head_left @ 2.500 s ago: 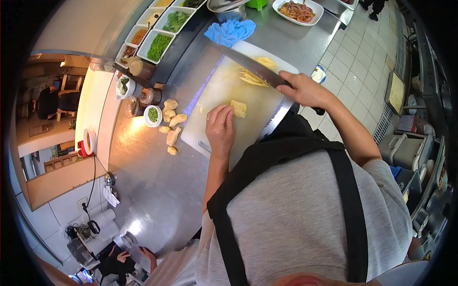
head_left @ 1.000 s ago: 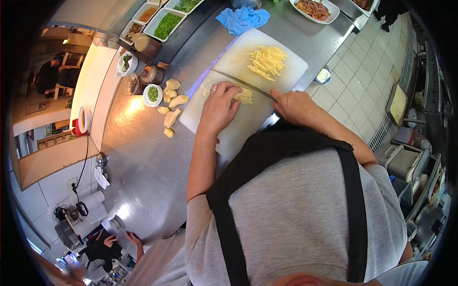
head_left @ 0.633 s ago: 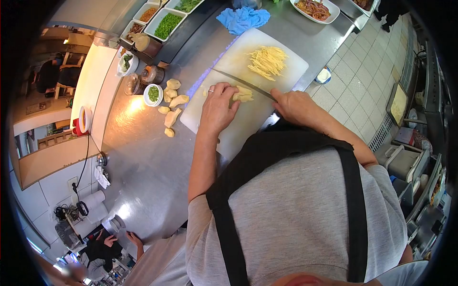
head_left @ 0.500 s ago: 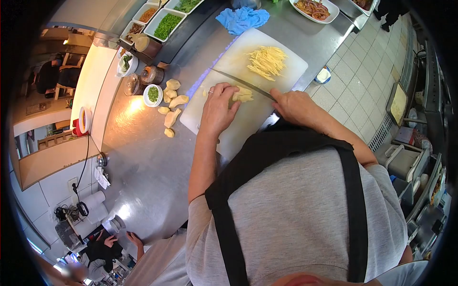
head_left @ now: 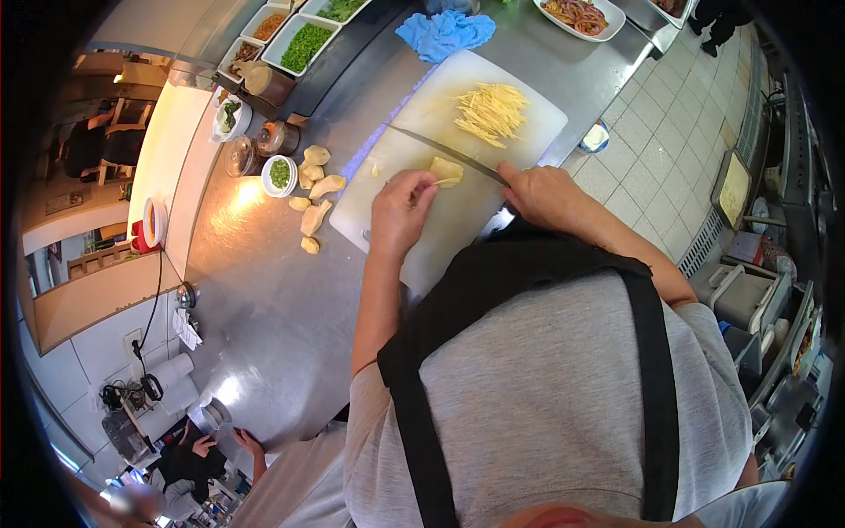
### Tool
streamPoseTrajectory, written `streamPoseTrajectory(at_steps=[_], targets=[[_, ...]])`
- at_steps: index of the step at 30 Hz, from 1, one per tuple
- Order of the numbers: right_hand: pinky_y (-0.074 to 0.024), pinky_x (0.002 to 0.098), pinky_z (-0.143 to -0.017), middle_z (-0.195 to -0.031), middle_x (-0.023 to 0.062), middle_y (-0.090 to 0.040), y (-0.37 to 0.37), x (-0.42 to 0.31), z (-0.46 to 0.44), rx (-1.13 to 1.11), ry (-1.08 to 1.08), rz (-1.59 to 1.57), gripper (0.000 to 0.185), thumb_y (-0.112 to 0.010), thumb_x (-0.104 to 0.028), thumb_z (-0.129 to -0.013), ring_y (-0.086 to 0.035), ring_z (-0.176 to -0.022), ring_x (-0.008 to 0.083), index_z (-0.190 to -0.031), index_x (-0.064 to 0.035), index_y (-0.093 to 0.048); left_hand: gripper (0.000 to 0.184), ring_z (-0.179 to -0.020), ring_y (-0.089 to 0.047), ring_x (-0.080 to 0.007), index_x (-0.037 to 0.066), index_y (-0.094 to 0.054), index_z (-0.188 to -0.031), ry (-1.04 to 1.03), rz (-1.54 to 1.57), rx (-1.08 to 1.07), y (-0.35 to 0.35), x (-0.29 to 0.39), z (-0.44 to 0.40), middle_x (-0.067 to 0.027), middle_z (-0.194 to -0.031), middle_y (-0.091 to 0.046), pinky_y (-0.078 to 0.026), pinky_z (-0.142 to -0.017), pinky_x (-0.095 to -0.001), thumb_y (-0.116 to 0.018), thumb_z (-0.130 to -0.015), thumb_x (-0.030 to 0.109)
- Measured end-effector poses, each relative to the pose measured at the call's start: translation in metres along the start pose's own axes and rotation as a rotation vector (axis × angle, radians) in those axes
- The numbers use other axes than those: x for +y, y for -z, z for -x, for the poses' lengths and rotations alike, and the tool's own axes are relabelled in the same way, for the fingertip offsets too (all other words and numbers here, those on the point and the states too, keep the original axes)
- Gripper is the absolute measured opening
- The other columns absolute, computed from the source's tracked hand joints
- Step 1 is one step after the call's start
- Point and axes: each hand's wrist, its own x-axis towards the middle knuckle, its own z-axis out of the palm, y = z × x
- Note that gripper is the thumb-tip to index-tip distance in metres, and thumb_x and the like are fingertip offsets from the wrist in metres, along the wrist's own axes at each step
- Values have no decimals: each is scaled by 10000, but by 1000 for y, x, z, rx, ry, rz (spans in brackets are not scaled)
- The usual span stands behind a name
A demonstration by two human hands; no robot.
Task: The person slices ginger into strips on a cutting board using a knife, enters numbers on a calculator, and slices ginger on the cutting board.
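Observation:
My left hand [head_left: 401,211] is over the white cutting board [head_left: 361,198], thumb and fingertips pinched on the edge of a thin ginger slice. Other pale yellow ginger slices [head_left: 447,171] lie flat just beyond those fingertips. My right hand [head_left: 539,197] grips the handle of a long kitchen knife [head_left: 444,151], whose blade crosses the board above the slices and points to the far left. A heap of ginger shreds [head_left: 491,114] rests on the far part of the board, past the blade. Several peeled ginger pieces [head_left: 315,216] sit on the steel counter left of the board.
A crumpled blue cloth [head_left: 446,37] lies beyond the board. Left of it stand a white cup of chopped greens [head_left: 281,176], lidded jars [head_left: 278,138] and topping trays [head_left: 302,44]. A white dish of food [head_left: 581,18] stands far right. Another person's hand [head_left: 249,441] rests at the counter's lower left.
My left hand has drawn back slightly from the ginger slices, its fingers going from spread over them to a pinch. The knife and right hand stay nearly still.

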Motion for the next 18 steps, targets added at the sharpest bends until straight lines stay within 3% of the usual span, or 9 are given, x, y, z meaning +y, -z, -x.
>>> streamPoseTrajectory(at_steps=[2, 5, 8, 11, 18], targets=[[-505, 546, -586, -659, 208, -637, 1, -1, -1, -10, -3, -1, 216, -557, -214, -919, -644, -650, 432, -1012, -35, -482, 147, -783, -665, -239, 24, -676, -950, 253, 95, -87, 15, 9, 3, -115, -849, -688, -519, -755, -347, -706, -817, 79], [-492, 542, -560, -627, 217, -612, -5, 4, -2, 7, 18, -10, 244, -567, -227, -925, -625, -631, 443, -1029, -42, -446, 184, -760, -681, -219, 22, -686, -1007, 220, 58, -219, 24, -3, 1, -135, -859, -703, -526, -727, -322, -693, -839, 96], [-491, 546, -565, -630, 220, -611, -4, 3, -2, 5, 16, -20, 238, -559, -228, -930, -624, -637, 447, -1028, -44, -446, 155, -689, -592, -108, 13, -690, -991, 169, 44, -193, 15, -5, -5, -55, -780, -676, -486, -667, -269, -696, -849, 76], [-490, 549, -567, -632, 220, -611, -3, 1, -2, 10, 5, -13, 235, -556, -227, -932, -624, -638, 447, -1032, -45, -447, 159, -691, -600, -123, 4, -687, -971, 252, 16, -164, 8, 2, -10, -73, -775, -674, -486, -667, -277, -694, -842, 96], [-495, 546, -569, -628, 215, -611, -3, 1, -2, 16, 23, -21, 236, -562, -231, -929, -627, -635, 440, -1033, -49, -453, 191, -697, -600, -179, 15, -675, -968, 216, -104, -102, 3, 6, -12, -88, -800, -653, -499, -678, -315, -712, -806, 109]])
